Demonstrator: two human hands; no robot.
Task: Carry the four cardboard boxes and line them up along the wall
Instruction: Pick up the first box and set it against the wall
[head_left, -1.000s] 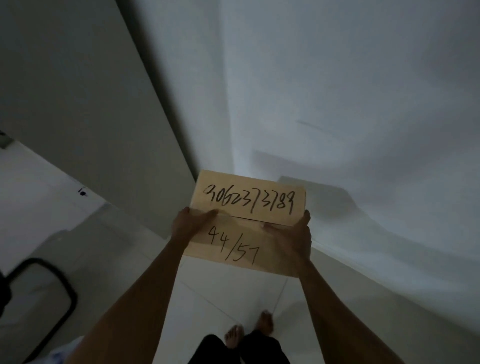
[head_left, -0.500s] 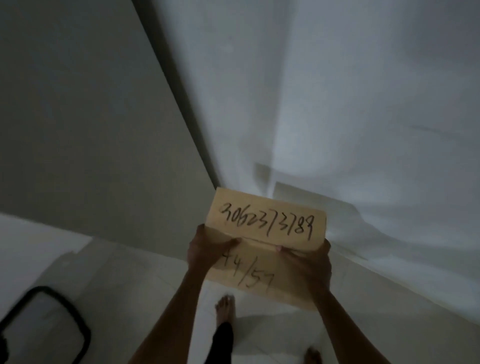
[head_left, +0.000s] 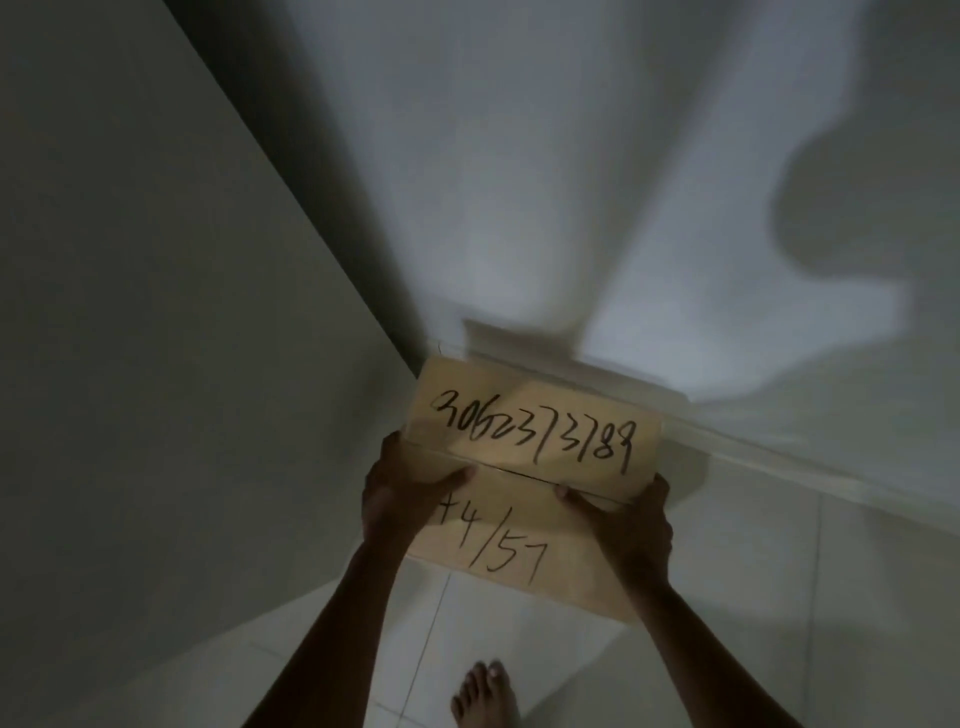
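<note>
Head view shows you carrying one flat tan cardboard box with black handwritten numbers (head_left: 530, 483) toward the corner where the pale wall (head_left: 597, 182) meets the white tiled floor (head_left: 779, 582). Your left hand (head_left: 402, 499) is wrapped around the box's left edge, thumb lying over the top by the flap seam; your right hand (head_left: 631, 525) grips the right edge the same way. Both hands are closed on it, and the box is up in the air, its far edge close to the white skirting board (head_left: 701, 410). No other boxes are in sight, so I cannot tell how many are placed already. I judge this to be the carry step, nearly at its end. Next, lower the box to the floor and set its long side flush against the wall, minding your bare foot (head_left: 485, 693) beneath.
</note>
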